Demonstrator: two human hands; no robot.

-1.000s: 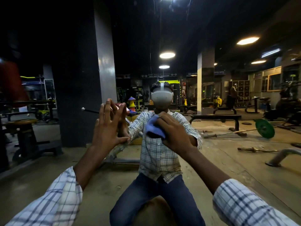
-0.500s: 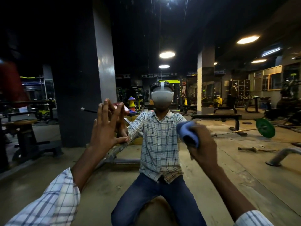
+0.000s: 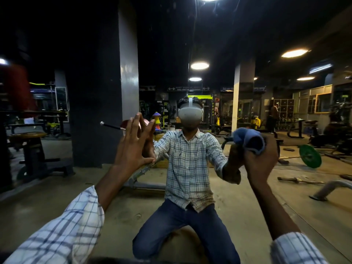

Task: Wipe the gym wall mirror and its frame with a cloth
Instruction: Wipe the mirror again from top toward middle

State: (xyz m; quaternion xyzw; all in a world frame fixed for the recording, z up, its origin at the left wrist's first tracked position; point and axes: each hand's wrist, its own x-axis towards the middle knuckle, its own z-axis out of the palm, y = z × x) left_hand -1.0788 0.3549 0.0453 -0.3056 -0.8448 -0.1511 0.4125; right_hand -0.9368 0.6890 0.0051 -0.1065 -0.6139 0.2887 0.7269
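Observation:
The wall mirror (image 3: 190, 54) fills the whole view and reflects the gym and a kneeling person in a checked shirt. No frame edge shows. My left hand (image 3: 133, 147) rests flat against the glass, fingers spread, meeting its own reflection. My right hand (image 3: 261, 159) presses a bunched blue cloth (image 3: 247, 140) onto the glass, to the right of the reflected person at chest height.
Everything else is reflection: a dark pillar (image 3: 102, 92), a white pillar (image 3: 243, 96), a barbell with a green plate (image 3: 310, 156) on the floor, benches, machines and a distant person (image 3: 274, 113) at the back right.
My right hand has swept the cloth across the glass from the centre towards the right. My left hand has stayed flat on the mirror.

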